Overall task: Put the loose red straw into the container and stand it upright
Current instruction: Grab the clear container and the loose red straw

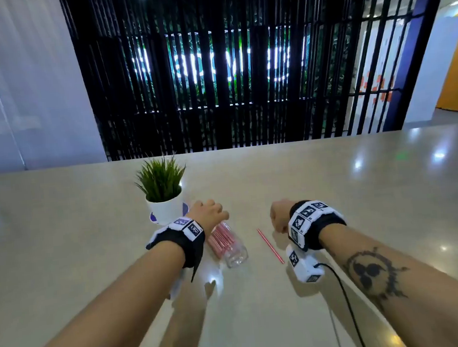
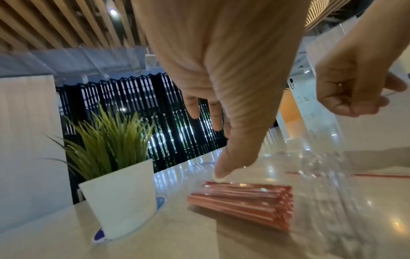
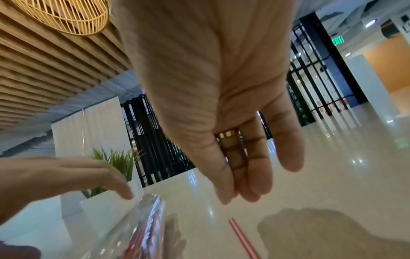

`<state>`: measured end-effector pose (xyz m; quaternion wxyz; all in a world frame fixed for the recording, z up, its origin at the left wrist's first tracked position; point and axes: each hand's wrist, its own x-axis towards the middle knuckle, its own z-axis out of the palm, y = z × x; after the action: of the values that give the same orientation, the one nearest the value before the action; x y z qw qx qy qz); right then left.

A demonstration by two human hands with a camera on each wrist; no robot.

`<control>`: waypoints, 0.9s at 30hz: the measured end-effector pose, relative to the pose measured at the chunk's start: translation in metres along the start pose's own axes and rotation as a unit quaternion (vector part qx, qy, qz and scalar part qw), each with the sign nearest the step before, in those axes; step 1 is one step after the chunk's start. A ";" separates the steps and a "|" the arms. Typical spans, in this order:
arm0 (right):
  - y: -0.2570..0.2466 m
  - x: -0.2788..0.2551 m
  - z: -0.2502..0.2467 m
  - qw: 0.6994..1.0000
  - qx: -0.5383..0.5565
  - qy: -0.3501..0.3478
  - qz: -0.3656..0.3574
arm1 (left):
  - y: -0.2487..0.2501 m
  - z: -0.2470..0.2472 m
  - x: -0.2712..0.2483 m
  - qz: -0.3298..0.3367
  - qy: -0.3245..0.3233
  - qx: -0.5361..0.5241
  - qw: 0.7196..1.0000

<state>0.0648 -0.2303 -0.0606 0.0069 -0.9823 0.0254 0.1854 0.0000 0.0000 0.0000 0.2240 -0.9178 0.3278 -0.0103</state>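
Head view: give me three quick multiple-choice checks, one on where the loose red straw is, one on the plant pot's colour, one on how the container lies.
1. Where is the loose red straw?
A. In the container
B. Flat on the table, between the two hands
C. In the plant pot

2. What colour is the plant pot?
A. White
B. Black
C. Red

3. How is the container positioned?
A. Upright
B. Upside down
C. On its side

Answers: 1 B, it lies on the table between the left hand and the right hand. 2 A, the pot is white under green leaves. 3 C, the clear container lies flat with red straws inside.
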 end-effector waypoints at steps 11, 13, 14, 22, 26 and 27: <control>-0.056 -0.090 0.014 0.997 0.052 0.053 0.018 | 0.026 0.032 0.022 -0.052 -0.029 -0.062 0.996; -0.056 -0.092 0.021 0.996 0.053 0.069 0.028 | 0.026 0.036 0.024 -0.044 -0.020 -0.050 0.998; -0.055 -0.090 0.024 0.996 0.047 0.072 0.028 | 0.025 0.038 0.024 -0.036 -0.014 -0.039 0.998; -0.051 -0.074 0.027 0.993 0.094 0.041 0.058 | 0.015 0.044 0.025 0.004 0.053 -0.061 0.997; -0.044 -0.063 0.033 0.985 0.158 0.026 0.057 | 0.008 0.034 0.013 -0.065 0.152 -0.294 0.941; -0.043 -0.061 0.034 0.983 0.175 0.018 0.057 | 0.007 0.031 0.012 -0.077 0.178 -0.338 0.921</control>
<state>-0.0021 -0.1833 -0.0703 0.1678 -0.9661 0.1133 0.1604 0.0101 0.0008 -0.0322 -0.1632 -0.9444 0.2742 -0.0791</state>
